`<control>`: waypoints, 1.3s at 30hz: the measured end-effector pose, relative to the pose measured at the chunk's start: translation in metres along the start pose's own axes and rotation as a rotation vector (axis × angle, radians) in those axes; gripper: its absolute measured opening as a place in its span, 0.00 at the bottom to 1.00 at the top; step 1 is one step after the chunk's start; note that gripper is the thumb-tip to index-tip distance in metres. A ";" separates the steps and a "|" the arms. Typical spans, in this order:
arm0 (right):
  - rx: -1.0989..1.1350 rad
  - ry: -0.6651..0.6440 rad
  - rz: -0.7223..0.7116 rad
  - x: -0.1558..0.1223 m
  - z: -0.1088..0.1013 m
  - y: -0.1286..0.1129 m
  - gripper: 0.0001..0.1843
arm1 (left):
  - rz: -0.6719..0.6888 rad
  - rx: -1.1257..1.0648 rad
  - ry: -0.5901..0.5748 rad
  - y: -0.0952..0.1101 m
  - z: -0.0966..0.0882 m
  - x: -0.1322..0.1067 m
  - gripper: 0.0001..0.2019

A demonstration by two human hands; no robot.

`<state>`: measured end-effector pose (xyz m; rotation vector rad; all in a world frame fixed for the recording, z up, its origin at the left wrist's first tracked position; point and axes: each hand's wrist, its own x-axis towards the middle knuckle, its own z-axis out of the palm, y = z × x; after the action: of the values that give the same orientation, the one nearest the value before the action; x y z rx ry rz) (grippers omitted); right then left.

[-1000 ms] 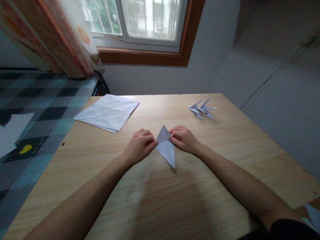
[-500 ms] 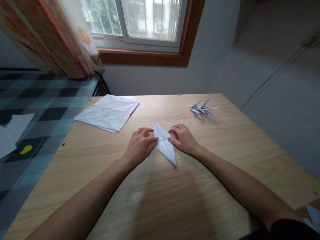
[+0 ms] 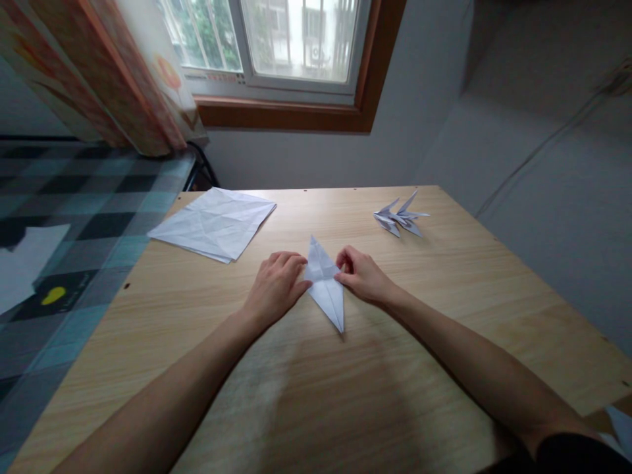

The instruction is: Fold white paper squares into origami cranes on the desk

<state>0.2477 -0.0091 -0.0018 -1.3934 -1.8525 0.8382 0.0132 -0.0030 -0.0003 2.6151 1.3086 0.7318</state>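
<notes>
A white paper, folded into a long diamond with creases across its middle, lies between my two hands over the table. My left hand holds its left corner, thumb on top and fingers curled at the edge. At the right corner, my right hand pinches the paper between thumb and bent forefinger. One sharp tip points away from me and the other towards me.
Creased square sheets lie stacked at the table's back left. Folded paper cranes stand at the back right. The wooden table adjoins a checked cloth surface on the left, below a window.
The folded paper has turned slightly, its far tip moving right and its near tip left, so it points straighter away from me. Both hands stay at its side corners.
</notes>
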 end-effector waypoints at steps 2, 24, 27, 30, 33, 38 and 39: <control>0.083 0.013 0.003 0.000 0.002 0.004 0.14 | -0.016 -0.016 0.006 -0.001 0.000 0.000 0.14; -0.194 0.466 -0.500 -0.009 -0.009 0.003 0.05 | 0.096 -0.051 0.171 0.006 -0.005 -0.006 0.22; -0.325 0.235 -0.558 -0.011 -0.005 0.006 0.06 | 0.110 -0.040 0.168 0.006 -0.005 -0.006 0.19; -0.388 0.144 -0.600 -0.010 -0.005 0.007 0.06 | 0.148 -0.035 0.106 0.004 -0.003 -0.005 0.19; -0.398 0.014 -0.622 -0.009 -0.006 0.007 0.08 | 0.218 -0.026 0.001 0.003 -0.003 -0.005 0.15; -0.379 -0.015 -0.608 -0.009 -0.003 0.006 0.13 | 0.237 0.007 -0.081 0.006 -0.005 -0.004 0.12; -0.395 -0.014 -0.627 -0.010 -0.002 0.006 0.13 | 0.242 0.022 -0.077 0.007 -0.006 -0.004 0.12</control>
<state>0.2545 -0.0170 -0.0070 -0.9074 -2.3581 0.1695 0.0134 -0.0107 0.0053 2.8203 0.9967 0.6426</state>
